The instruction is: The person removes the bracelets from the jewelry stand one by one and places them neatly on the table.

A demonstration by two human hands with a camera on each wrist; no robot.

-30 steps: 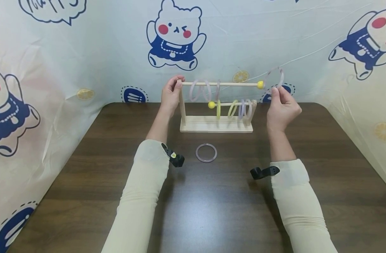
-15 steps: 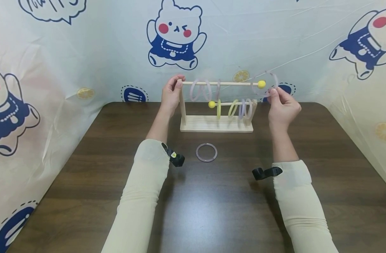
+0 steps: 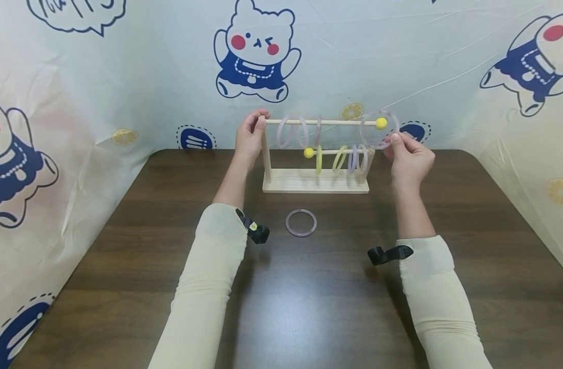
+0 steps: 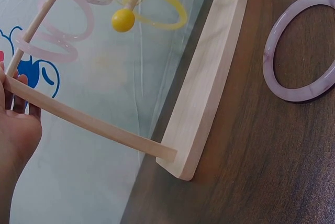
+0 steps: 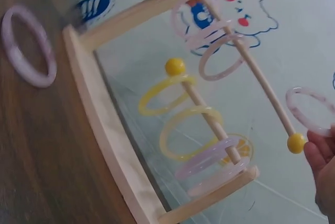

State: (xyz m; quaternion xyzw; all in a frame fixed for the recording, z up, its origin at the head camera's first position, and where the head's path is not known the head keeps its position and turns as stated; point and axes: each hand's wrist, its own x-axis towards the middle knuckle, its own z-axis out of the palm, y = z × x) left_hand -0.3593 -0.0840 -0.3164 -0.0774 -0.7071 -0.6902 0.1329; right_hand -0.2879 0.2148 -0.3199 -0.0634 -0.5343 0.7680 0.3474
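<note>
My left hand (image 3: 250, 136) holds the top of the left post of a wooden bangle stand (image 3: 315, 182). With thumb and fingers, my right hand (image 3: 411, 160) pinches a pale pink-purple bangle (image 3: 397, 123) at the free end of the upper rod (image 3: 343, 123). In the head view the rod's yellow ball (image 3: 381, 123) shows inside the bangle's outline; the right wrist view has the bangle (image 5: 302, 120) beside the ball. Several pale pink bangles (image 4: 84, 9) hang on the upper rod. The lower rod carries yellow bangles (image 5: 162, 135), a lilac one and a pale one.
A loose purple bangle (image 3: 288, 228) lies flat on the dark wooden table (image 3: 299, 307) in front of the stand. Behind the table hangs a printed cloth (image 3: 161, 77). A second yellow ball (image 3: 309, 152) caps the lower rod's left end.
My right hand has brought the bangle leftward and slightly down, from right of the upper rod's yellow ball to overlapping it in the head view. My left hand stays on the post.
</note>
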